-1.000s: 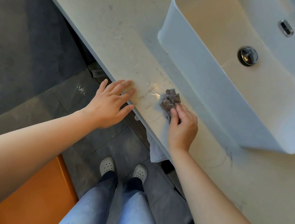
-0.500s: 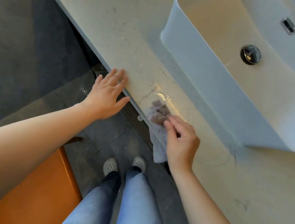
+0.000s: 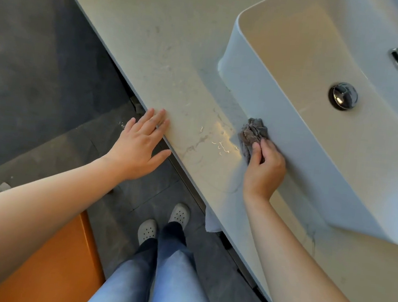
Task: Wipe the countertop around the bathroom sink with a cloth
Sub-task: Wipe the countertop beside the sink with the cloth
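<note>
Right hand (image 3: 264, 169) pinching a crumpled grey cloth (image 3: 253, 132) against the worktop (image 3: 155, 46) at the foot of the sink (image 3: 305, 148).

The right hand's fingers curl round the cloth, which sits bunched on the pale stone, touching or just beside the sink's outer wall. Wet streaks (image 3: 218, 144) glisten on the worktop just left of the cloth. The left hand (image 3: 141, 144) lies flat and spread, fingertips resting on the worktop's front edge, apart from the cloth. Below, pale perforated shoes (image 3: 149, 231) and blue jeans (image 3: 168, 284) stand on dark floor tiles (image 3: 39, 83).
</note>
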